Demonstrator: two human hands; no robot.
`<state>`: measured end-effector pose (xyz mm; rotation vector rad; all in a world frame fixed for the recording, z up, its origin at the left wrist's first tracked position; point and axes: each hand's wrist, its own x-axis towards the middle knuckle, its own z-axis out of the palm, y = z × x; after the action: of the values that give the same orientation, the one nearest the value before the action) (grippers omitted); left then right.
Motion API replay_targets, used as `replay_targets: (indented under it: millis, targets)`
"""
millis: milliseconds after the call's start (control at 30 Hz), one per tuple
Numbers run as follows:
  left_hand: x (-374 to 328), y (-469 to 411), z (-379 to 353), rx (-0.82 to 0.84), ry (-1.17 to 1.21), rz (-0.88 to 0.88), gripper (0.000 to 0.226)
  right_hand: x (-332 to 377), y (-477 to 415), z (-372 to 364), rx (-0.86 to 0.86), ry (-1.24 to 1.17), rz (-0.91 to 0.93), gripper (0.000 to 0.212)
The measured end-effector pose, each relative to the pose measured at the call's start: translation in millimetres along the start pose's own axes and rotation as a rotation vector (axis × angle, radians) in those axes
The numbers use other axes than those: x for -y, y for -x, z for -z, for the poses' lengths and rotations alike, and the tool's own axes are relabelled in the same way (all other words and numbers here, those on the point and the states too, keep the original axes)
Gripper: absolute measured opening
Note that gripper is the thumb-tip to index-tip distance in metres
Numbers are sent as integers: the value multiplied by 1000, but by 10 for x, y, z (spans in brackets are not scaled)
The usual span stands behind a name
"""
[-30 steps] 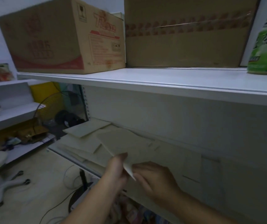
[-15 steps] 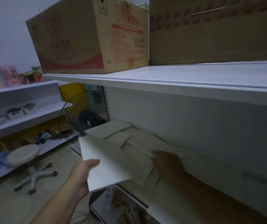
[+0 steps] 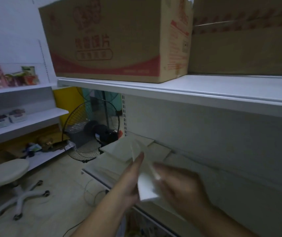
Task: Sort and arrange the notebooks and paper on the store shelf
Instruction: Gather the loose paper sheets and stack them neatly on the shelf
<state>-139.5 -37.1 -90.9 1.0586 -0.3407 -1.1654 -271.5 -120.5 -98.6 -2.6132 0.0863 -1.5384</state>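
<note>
Paper stood on edge between 2 hands, its long axis pointing up and away at the stack just beyond on the shelf. Left hand, nearer the stack, lay flat-fingered against it; right hand pinched it. The upper shelf overhung, and nothing lay between.
</note>
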Motion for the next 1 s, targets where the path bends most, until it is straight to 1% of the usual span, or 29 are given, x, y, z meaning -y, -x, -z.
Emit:
replay_targets:
  millis: [33,100,167,200,233,267,300,333,367,400,433,467,500,533,567,600,633,700,767,833,867,900,933,967,1000]
  targets:
    - [-54,0,69,30,28,16,50,72,-29,-167,37,-31,74,32]
    - [-157,9,274,28,58,40,31,204,-119,-406,150,-58,151,30]
    - [-257,28,551,-18,69,74,24,305,-216,-572,293,-171,159,27]
    - [-311,33,695,-51,62,70,26,324,-246,-655,358,-256,116,22]
    - [-360,34,850,-90,46,47,30,333,-288,-736,395,-338,15,17]
    - [-411,52,984,-137,22,9,34,311,-343,-826,382,-402,-145,13]
    - [-472,76,1119,-187,-2,-36,34,235,-405,-932,302,-433,-332,14]
    - [-529,113,1249,-230,-21,-77,32,123,-476,-1043,199,-391,-493,18]
    - [-577,158,1383,-274,-45,-115,30,8,-560,-1151,130,-308,-615,20]
    - [-614,191,1530,-320,-76,-155,30,-94,-646,-1247,125,-222,-686,23]
    - [-650,229,1675,-373,-114,-197,33,-169,-708,-1349,201,-146,-717,27]
    - [-682,267,1804,-420,-138,-230,36,-225,-733,-1466,342,-71,-713,33]
    - [-710,312,1909,-451,-144,-250,38,-237,-737,-1578,522,-4,-694,42]
    - [-733,357,1994,-467,-144,-264,37,-238,-703,-1697,694,77,-644,51]
    - [-753,398,2061,-471,-144,-271,34,-219,-665,-1806,827,170,-582,57]
    - [-774,440,2108,-463,-145,-276,31,-199,-635,-1887,891,272,-516,57]
    - [-793,475,2152,-444,-144,-280,30,-187,-627,-1930,885,347,-482,51]
    - [-817,521,2236,-408,-141,-286,32,-182,-642,-1949,795,443,-459,36]
    - [-839,524,2321,-393,-145,-266,37,-212,-653,-1930,680,479,-405,32]
    - [-857,516,2367,-384,-146,-257,39,-223,-708,-1828,494,467,-428,30]
    - [-876,499,2369,-372,-146,-255,37,-226,-744,-1760,364,439,-428,29]
    - [-894,485,2344,-347,-155,-257,35,-173,-791,-1658,251,342,-451,30]
    - [-908,457,2310,-319,-173,-258,33,-114,-802,-1537,165,294,-444,36]
    - [-914,417,2258,-296,-192,-250,32,-24,-787,-1431,120,251,-389,43]
    - [-917,369,2178,-268,-194,-239,31,88,-746,-1303,187,233,-280,48]
